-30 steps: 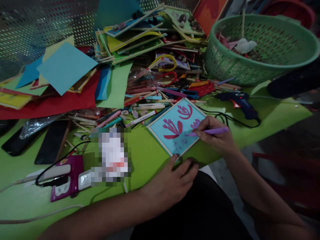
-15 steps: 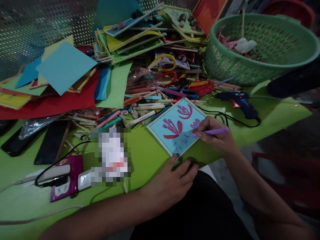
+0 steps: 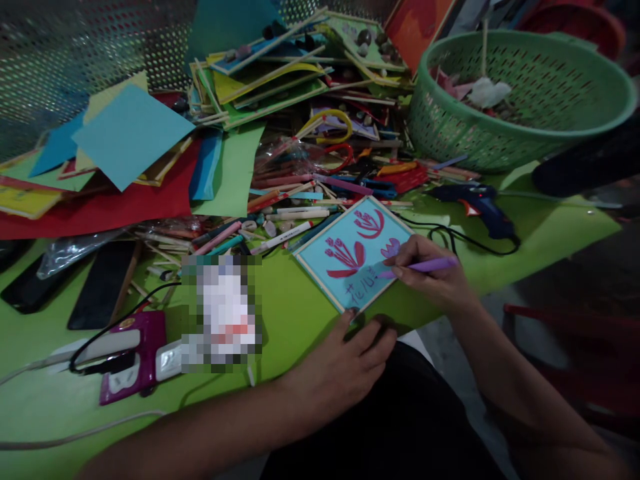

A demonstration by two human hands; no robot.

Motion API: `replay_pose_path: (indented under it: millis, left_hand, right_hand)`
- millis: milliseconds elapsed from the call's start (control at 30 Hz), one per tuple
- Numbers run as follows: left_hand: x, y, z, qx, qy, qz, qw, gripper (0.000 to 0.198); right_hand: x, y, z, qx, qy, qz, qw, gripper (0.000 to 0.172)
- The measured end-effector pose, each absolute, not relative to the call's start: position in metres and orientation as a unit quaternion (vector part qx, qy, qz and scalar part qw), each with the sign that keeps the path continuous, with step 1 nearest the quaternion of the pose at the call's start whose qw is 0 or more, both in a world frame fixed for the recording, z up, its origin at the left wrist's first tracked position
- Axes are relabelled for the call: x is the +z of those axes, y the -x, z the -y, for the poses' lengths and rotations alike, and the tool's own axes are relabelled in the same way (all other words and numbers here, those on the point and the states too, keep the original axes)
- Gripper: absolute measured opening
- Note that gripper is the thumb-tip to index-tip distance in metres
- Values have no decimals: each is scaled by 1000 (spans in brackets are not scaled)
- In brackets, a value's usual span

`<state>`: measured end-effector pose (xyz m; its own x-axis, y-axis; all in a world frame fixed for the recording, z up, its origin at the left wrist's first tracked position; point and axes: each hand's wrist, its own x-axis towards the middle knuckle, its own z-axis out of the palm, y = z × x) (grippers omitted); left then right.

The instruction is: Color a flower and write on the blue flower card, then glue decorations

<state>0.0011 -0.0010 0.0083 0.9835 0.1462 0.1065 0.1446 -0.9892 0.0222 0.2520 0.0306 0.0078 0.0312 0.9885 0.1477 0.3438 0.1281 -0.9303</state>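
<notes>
A light blue square card [image 3: 350,248] with a wooden stick border lies on the green table [image 3: 295,313]. It carries pink and red paper flowers and some handwritten marks near its lower edge. My right hand [image 3: 430,270] pinches a purple pen [image 3: 425,265], with the tip on the card's lower right part. My left hand [image 3: 340,367] rests flat at the table's front edge, fingers spread, and its fingertips touch the card's near corner.
A blue glue gun [image 3: 477,203] with a black cord lies right of the card. A green basket [image 3: 520,93] stands at the back right. Pens, sticks and coloured paper sheets [image 3: 130,133] pile up behind. A purple device [image 3: 133,353] and dark phones [image 3: 103,283] lie at left.
The pen tip has shifted slightly right along the card's lower edge, adding marks. My left hand has stayed in place.
</notes>
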Motion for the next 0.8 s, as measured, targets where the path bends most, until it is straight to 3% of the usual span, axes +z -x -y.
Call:
replay_pose_path:
  millis: [533,800]
  left_hand:
    - [6,-2,1,60,-995,-77,8,28]
    - [6,0,2,62,-995,-75,1,28]
  right_hand:
    - [7,-252,-31,332,560,602,462,18]
    - [9,-249,-33,339,557,606,455,22]
